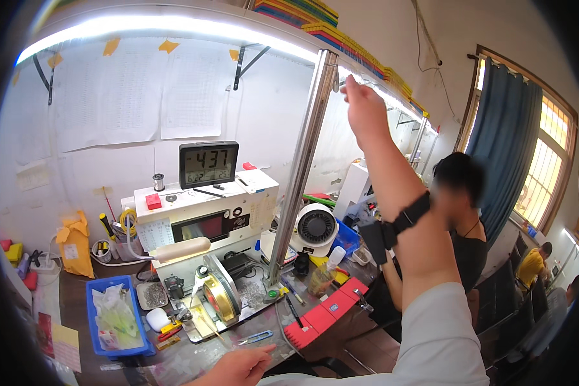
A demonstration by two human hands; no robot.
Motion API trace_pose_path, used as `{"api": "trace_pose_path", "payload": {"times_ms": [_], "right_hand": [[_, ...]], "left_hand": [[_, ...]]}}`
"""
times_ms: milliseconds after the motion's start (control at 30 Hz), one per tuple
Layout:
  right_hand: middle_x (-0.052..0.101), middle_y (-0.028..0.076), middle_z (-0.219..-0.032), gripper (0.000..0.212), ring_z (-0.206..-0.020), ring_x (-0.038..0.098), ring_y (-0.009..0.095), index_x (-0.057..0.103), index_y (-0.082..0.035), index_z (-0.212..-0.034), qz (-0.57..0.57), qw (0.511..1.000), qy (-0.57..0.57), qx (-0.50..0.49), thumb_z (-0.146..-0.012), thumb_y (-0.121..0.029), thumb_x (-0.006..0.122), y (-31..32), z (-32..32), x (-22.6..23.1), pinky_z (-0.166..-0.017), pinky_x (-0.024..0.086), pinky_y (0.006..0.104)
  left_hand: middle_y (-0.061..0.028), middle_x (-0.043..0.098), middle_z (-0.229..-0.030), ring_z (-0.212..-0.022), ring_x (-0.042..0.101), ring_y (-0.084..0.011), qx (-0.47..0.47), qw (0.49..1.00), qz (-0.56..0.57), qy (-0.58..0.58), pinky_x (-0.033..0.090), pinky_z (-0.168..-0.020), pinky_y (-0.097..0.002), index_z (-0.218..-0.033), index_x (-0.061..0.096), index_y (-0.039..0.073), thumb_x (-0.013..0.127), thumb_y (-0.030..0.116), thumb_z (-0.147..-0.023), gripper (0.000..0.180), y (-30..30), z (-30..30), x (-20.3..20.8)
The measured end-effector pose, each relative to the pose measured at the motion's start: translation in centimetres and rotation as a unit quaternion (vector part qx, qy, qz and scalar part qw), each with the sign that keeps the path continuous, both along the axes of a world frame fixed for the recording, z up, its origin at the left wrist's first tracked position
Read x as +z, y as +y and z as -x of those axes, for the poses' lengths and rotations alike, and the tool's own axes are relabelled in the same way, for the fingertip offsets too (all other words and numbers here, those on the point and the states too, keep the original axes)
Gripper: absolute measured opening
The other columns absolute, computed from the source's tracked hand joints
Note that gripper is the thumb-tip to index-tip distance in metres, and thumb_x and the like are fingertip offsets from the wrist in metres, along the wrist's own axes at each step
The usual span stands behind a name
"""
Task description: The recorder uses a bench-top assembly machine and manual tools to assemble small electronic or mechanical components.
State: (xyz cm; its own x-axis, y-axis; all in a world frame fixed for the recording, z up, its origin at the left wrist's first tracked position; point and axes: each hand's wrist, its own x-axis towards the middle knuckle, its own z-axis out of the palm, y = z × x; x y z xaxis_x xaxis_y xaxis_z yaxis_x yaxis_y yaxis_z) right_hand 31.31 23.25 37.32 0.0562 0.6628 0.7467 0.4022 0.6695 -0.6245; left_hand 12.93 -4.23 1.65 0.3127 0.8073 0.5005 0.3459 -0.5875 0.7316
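My right arm is raised high, and my right hand (365, 106) is beside the top of an upright metal post (300, 154), close under the lit lamp (167, 24). Its fingers are pinched together at a small hanging piece; what they hold is too small to make out. Low at the front edge of the bench is my left hand (241, 368), index finger stretched out and holding nothing. Nearest to it lie blue-handled tweezers (256, 338). Behind them stands a small machine with a gold-coloured wheel (220, 297). A black strap (410, 215) wraps my right forearm.
A blue bin (145, 347) with plastic bags stands at the left. White equipment (264, 193) carries a digital clock (208, 165). A red board (321, 316), a clear bottle (323, 273) and a round fan (316, 226) are right of the post. A co-worker (468, 251) sits at the right.
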Motion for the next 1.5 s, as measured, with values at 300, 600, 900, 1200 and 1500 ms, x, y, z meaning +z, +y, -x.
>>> {"api": "trace_pose_path", "payload": {"times_ms": [300, 600, 900, 1200, 1500], "right_hand": [[0.064, 0.012, -0.108, 0.041, -0.103, 0.055, 0.021, 0.063, 0.001, -0.108, 0.003, 0.991, 0.118, 0.059, -0.092, -0.037, 0.062, 1.4, 4.4, 1.0, -0.097, 0.038, 0.0334], [0.067, 0.005, -0.093, 0.032, -0.085, 0.059, 0.013, 0.065, -0.001, -0.095, -0.109, 0.966, 0.137, 0.19, -0.089, -0.033, 0.066, 2.2, 4.1, 0.8, -0.078, 0.045, 0.0287], [0.065, 0.001, -0.081, 0.008, -0.082, 0.06, 0.019, 0.069, -0.011, -0.081, 0.102, 0.782, -0.377, 0.486, -0.077, -0.013, 0.076, -13.1, 4.0, -21.0, -0.077, 0.044, 0.0328], [0.065, 0.003, -0.083, 0.008, -0.084, 0.059, 0.021, 0.071, -0.011, -0.084, 0.224, 0.781, -0.358, 0.46, -0.08, -0.018, 0.073, -14.6, 2.9, -29.7, -0.079, 0.043, 0.0337], [0.064, 0.006, -0.08, 0.014, -0.081, 0.058, 0.024, 0.071, -0.009, -0.085, 0.265, 0.764, -0.388, 0.442, -0.083, -0.023, 0.07, -14.9, 3.4, -30.4, -0.076, 0.043, 0.0358]], "left_hand": [[-0.019, 0.065, -0.096, -0.084, 0.062, -0.0393, 0.024, 0.996, 0.081, 0.014, 0.051, -0.072, -0.0419, -0.097, 0.06, 0.004, 0.059, 0.005, -0.086, 0.011, -1.2, 0.5, -0.6], [-0.0158, 0.065, -0.114, -0.084, 0.066, -0.0292, -0.043, 0.995, 0.073, 0.05, 0.053, -0.069, -0.0352, -0.091, 0.061, 0.005, 0.061, 0.005, -0.084, 0.007, 0.2, 0.5, -0.8], [-0.0112, 0.064, -0.1, -0.077, 0.064, -0.0272, 0.162, 0.986, -0.041, 0.009, 0.052, -0.065, -0.0336, -0.093, 0.063, 0.006, 0.069, 0.0, -0.076, 0.019, 1.1, 3.9, 0.5], [-0.0056, 0.06, -0.097, -0.073, 0.062, -0.0269, 0.149, 0.989, -0.016, -0.016, 0.049, -0.059, -0.0359, -0.094, 0.06, 0.008, 0.066, 0.003, -0.077, 0.019, 1.2, 3.8, -1.0], [-0.0056, 0.062, -0.093, -0.073, 0.063, -0.0251, 0.152, 0.984, -0.049, 0.083, 0.05, -0.056, -0.0335, -0.093, 0.063, 0.01, 0.071, 0.002, -0.074, 0.022, 1.3, 3.7, -1.1]]}}
